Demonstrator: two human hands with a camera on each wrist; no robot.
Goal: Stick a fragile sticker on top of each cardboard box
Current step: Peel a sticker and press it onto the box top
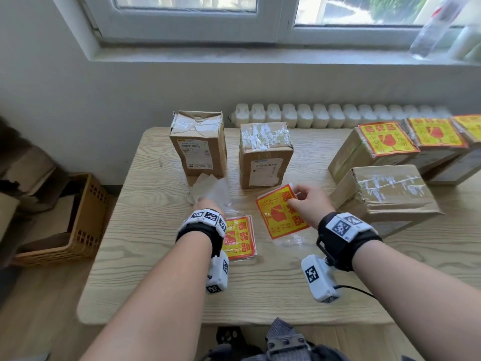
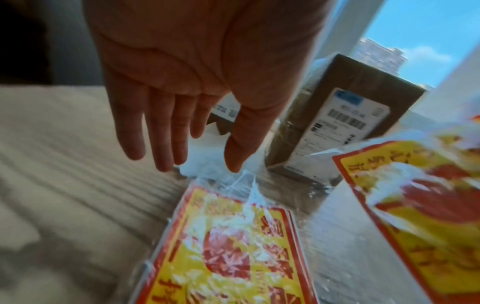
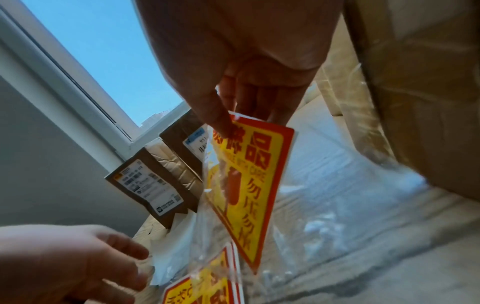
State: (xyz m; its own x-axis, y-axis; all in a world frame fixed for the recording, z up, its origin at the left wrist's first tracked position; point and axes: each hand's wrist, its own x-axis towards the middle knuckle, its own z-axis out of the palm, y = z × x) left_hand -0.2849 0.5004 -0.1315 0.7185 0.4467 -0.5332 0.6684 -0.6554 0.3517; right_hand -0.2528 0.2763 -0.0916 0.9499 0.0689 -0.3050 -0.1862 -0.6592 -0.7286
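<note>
While right hand (image 1: 305, 203) pinches fragile sticker (image 1: 281, 212) at its top edge, left hand (image 2: 187, 98) flat, fingers straight, holding nothing, sticker stack (image 1: 239, 238) half hidden behind wrist, left-wrist view blurred.

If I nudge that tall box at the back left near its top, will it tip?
Probably. The tall box stands on a narrow end, so a high push likely topples it. Its crumpled taped top suggests soft cardboard that may dent. The smooth table could let it slide if pushed low.

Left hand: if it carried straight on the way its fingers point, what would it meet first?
Probably the crumpled backing paper just past the left hand; beyond that stands the tall box. Depth is uncertain.
</note>
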